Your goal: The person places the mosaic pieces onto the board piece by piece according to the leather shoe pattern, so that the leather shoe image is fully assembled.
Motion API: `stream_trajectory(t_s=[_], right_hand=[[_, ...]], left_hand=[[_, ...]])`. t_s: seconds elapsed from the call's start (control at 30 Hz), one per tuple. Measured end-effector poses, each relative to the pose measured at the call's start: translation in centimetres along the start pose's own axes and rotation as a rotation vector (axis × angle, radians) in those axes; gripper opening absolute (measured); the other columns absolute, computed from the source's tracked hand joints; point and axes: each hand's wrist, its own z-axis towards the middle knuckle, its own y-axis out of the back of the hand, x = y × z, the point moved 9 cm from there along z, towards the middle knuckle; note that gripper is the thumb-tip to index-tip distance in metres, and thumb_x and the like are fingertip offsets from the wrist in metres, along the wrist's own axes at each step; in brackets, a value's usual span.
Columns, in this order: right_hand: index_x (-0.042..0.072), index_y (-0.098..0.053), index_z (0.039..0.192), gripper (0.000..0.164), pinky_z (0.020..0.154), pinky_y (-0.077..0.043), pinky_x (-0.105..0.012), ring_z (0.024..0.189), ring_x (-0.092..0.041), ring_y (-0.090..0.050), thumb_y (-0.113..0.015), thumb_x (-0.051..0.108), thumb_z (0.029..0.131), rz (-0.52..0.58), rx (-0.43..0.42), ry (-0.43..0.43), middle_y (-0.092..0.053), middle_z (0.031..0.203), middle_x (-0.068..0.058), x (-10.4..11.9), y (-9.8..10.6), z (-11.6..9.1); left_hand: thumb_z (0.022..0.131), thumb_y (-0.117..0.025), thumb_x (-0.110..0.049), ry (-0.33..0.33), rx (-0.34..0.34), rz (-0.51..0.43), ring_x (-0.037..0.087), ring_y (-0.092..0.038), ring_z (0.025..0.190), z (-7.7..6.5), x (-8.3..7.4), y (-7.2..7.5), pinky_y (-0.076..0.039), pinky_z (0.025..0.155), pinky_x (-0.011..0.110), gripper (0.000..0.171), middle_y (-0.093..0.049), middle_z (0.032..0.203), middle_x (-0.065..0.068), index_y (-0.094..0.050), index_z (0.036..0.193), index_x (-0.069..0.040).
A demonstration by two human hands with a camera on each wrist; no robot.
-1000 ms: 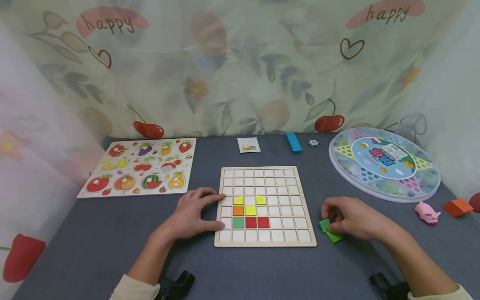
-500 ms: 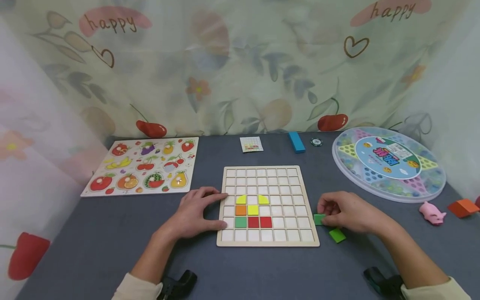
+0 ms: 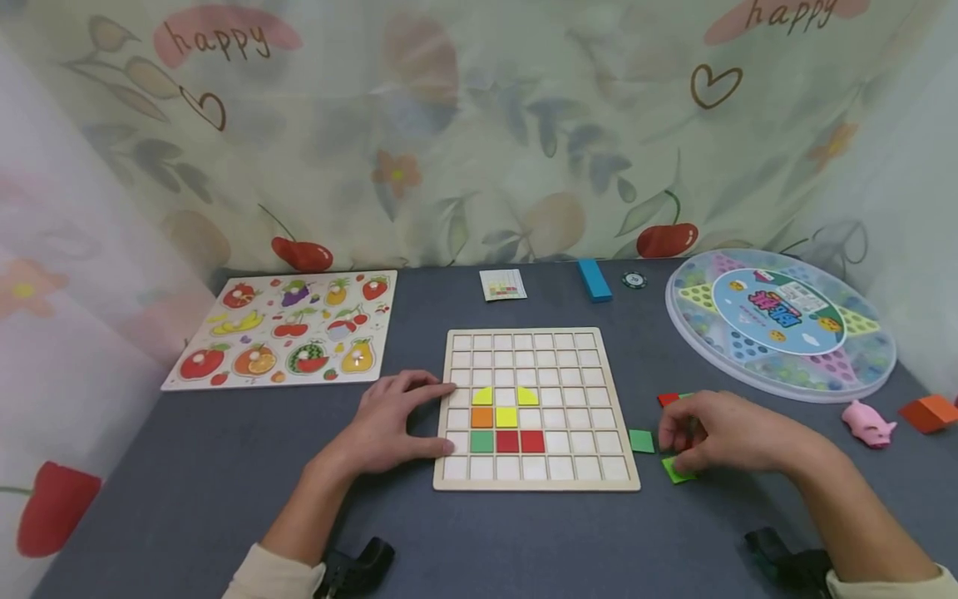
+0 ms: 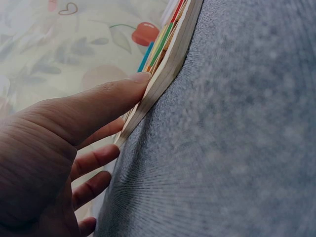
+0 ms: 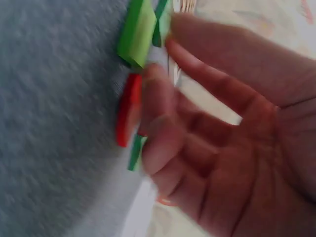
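We have the square pale wooden grid board in the middle, the left hand at its left edge. Just right of it lies a flat green square tile, then a light-green tile by the right hand. Left and farther, we find a white rectangular fruit board; beyond the grid, left to right, a small white card, a blue oblong block and a round dark chip.
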Motion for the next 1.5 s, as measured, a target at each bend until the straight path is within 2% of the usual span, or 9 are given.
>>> stream_trajectory(t_s=[0.1, 0.27, 0.4, 0.5, 0.7, 0.87, 1.13, 1.3, 1.5], right_hand=[[0.017, -0.067, 0.094, 0.024, 0.066, -0.043, -0.028, 0.078, -0.017, -0.053, -0.084, 0.01, 0.078, -0.038, 0.05, -0.05, -0.058, 0.083, 0.0, -0.3, -0.5, -0.1], [0.018, -0.065, 0.089, 0.026, 0.065, -0.043, -0.028, 0.075, -0.016, -0.052, -0.086, 0.01, 0.076, -0.107, 0.008, -0.049, -0.057, 0.08, 0.002, 0.0, -0.3, 0.0], [0.017, -0.066, 0.088, 0.018, 0.061, -0.044, -0.026, 0.069, -0.012, -0.053, -0.083, 0.013, 0.082, -0.065, -0.037, 0.01, -0.058, 0.077, 0.004, 0.6, 0.3, 0.1], [0.016, -0.071, 0.094, 0.01, 0.06, -0.047, -0.026, 0.067, -0.009, -0.056, -0.079, 0.019, 0.089, -0.014, -0.063, 0.066, -0.062, 0.079, 0.005, 1.4, 0.9, 0.4], [0.01, -0.074, 0.112, 0.023, 0.065, -0.052, -0.026, 0.073, -0.012, -0.062, -0.076, 0.023, 0.093, 0.06, -0.135, 0.113, -0.068, 0.086, 0.002, 3.9, 1.4, 1.9], [0.013, -0.072, 0.108, 0.019, 0.068, -0.053, -0.027, 0.079, -0.015, -0.062, -0.079, 0.021, 0.092, 0.067, -0.153, 0.127, -0.068, 0.087, 0.002, 6.1, 0.6, 3.9], [0.014, -0.074, 0.096, 0.007, 0.064, -0.055, -0.031, 0.066, -0.016, -0.064, -0.074, 0.009, 0.09, 0.092, -0.078, 0.14, -0.066, 0.078, 0.0, 8.5, -2.0, 6.3], [0.014, -0.077, 0.09, 0.012, 0.063, -0.052, -0.029, 0.062, -0.014, -0.062, -0.072, 0.003, 0.088, 0.029, -0.109, 0.176, -0.066, 0.071, 0.003, 9.4, -2.4, 6.8], [0.012, -0.083, 0.095, 0.012, 0.065, -0.053, -0.028, 0.067, -0.01, -0.063, -0.077, 0.005, 0.088, -0.016, -0.147, 0.146, -0.072, 0.078, 0.006, 9.8, -2.5, 6.6]], left_hand=[[0.082, -0.085, -0.052, 0.001, -0.004, -0.005, 0.034, -0.036, 0.139, -0.1, 0.0, 0.1, -0.024, 0.117, 0.067, 0.075, -0.049, 0.148, 0.007, -0.058, 0.148, -0.027], [0.082, -0.084, -0.052, -0.014, -0.015, 0.001, 0.033, -0.036, 0.139, 0.0, -0.2, 0.3, -0.023, 0.117, 0.067, 0.075, -0.049, 0.148, 0.007, -0.059, 0.148, -0.027], [0.082, -0.085, -0.051, -0.022, -0.015, -0.002, 0.034, -0.037, 0.138, 0.0, -0.3, 0.3, -0.024, 0.117, 0.066, 0.074, -0.049, 0.147, 0.007, -0.059, 0.147, -0.027], [0.082, -0.084, -0.05, -0.025, -0.007, -0.007, 0.034, -0.037, 0.137, 0.0, -0.4, 0.2, -0.024, 0.116, 0.066, 0.073, -0.049, 0.147, 0.007, -0.059, 0.147, -0.026], [0.083, -0.084, -0.049, -0.023, -0.001, -0.011, 0.034, -0.037, 0.137, 0.1, -0.3, 0.1, -0.024, 0.116, 0.066, 0.072, -0.049, 0.147, 0.006, -0.06, 0.147, -0.026], [0.083, -0.084, -0.049, -0.018, 0.009, -0.012, 0.034, -0.037, 0.137, 0.2, -0.3, -0.2, -0.024, 0.116, 0.066, 0.072, -0.049, 0.146, 0.006, -0.059, 0.147, -0.026], [0.083, -0.085, -0.048, -0.005, 0.003, -0.016, 0.033, -0.037, 0.137, 0.2, -0.1, -0.3, -0.024, 0.117, 0.065, 0.072, -0.049, 0.146, 0.005, -0.06, 0.147, -0.027], [0.082, -0.085, -0.049, 0.004, 0.004, -0.011, 0.033, -0.036, 0.137, 0.1, 0.0, -0.2, -0.024, 0.117, 0.065, 0.073, -0.049, 0.147, 0.005, -0.059, 0.147, -0.027], [0.083, -0.084, -0.049, 0.007, 0.004, -0.011, 0.033, -0.036, 0.138, 0.1, -0.1, 0.0, -0.023, 0.117, 0.066, 0.072, -0.049, 0.148, 0.005, -0.059, 0.147, -0.027]])
